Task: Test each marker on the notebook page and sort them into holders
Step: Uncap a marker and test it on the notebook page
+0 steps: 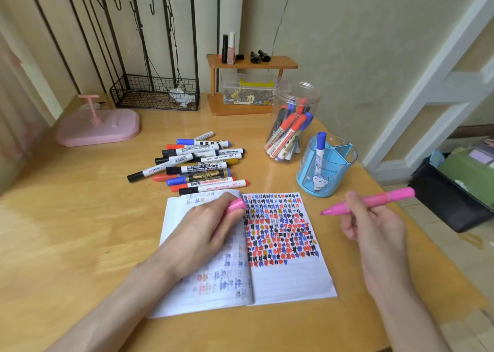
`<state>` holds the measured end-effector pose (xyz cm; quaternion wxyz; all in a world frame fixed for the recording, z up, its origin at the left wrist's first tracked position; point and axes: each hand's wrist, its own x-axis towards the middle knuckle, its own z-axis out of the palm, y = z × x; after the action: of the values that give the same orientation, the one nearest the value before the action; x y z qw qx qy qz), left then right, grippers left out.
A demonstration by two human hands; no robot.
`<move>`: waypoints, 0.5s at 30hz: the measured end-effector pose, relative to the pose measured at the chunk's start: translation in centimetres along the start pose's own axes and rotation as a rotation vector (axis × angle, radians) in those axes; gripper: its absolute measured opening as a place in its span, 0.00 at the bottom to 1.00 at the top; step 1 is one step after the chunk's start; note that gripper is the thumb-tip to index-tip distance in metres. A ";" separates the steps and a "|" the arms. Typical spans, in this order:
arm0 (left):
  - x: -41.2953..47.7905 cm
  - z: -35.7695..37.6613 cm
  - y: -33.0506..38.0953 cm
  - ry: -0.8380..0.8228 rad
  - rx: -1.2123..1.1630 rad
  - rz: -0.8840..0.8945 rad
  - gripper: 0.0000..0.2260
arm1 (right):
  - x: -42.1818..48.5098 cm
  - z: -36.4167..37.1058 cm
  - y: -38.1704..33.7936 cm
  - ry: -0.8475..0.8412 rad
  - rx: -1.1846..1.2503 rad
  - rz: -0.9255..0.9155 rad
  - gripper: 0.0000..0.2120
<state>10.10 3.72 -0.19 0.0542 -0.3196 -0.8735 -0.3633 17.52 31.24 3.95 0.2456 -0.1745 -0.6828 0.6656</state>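
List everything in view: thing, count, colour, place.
notebook: one, white, open, front centre
pink marker: one, pink, right of notebook
pink cap: one, pink, over notebook
loose markers: pile, black, red, blue, gold, behind notebook
clear jar: one, red and blue markers inside, back right
blue holder: one, one blue marker inside, beside jar
wire basket: one, black, back left
wooden shelf: one, brown, back centre
pink stand: one, pink, far left
left hand: grips pink cap
right hand: holds pink marker
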 end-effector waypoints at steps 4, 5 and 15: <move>-0.3 1.0 1.7 -0.044 0.053 0.092 0.15 | -2.1 1.7 0.3 -0.135 -0.008 0.017 0.17; -0.4 1.0 1.9 -0.041 0.030 0.094 0.15 | -2.4 2.0 0.6 -0.140 -0.008 0.030 0.17; -0.5 1.6 1.9 -0.026 -0.089 0.027 0.13 | -4.3 1.1 3.0 -0.209 -0.077 -0.003 0.08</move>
<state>11.81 5.53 -0.36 0.0336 -0.3382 -0.8525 -0.3970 20.19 28.08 0.49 0.1669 -0.1123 -0.7301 0.6530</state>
